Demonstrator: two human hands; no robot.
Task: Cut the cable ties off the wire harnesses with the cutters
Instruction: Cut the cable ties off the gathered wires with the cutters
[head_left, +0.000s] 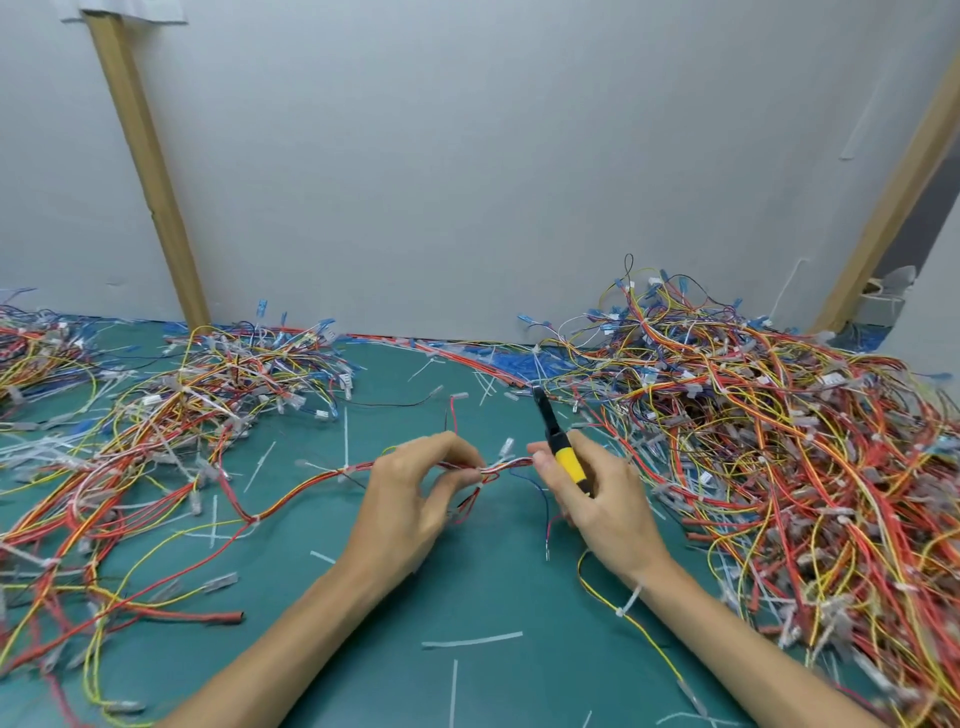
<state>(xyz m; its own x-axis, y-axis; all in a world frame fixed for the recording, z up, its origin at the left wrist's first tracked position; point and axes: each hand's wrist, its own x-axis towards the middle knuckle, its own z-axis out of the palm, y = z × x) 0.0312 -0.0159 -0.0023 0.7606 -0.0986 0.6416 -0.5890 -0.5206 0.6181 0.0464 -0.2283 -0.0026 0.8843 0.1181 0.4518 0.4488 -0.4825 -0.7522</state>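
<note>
Left hand (410, 493): wire harness (501, 468) is being pinched between curled fingertips.
Right hand (602, 501): cutters (567, 460) are being gripped, just right of the wire harness.

On the flat green cutting mat (467, 587), the left hand (410, 493) and right hand (602, 499) meet at centre, with the thin red-and-white wire harness (506, 464) between them trailing toward 9 o'clock. The yellow-handled metal cutters (563, 449) in the right hand point to 12. A large tangled heap of multicoloured wires (779, 441) lies at 3 o'clock and a smaller tangled wire heap (208, 395) at 10. Cut white plastic tie strips (471, 640) lie at 6, and the pale grey wall panel (467, 182) stands behind at 12.
</note>
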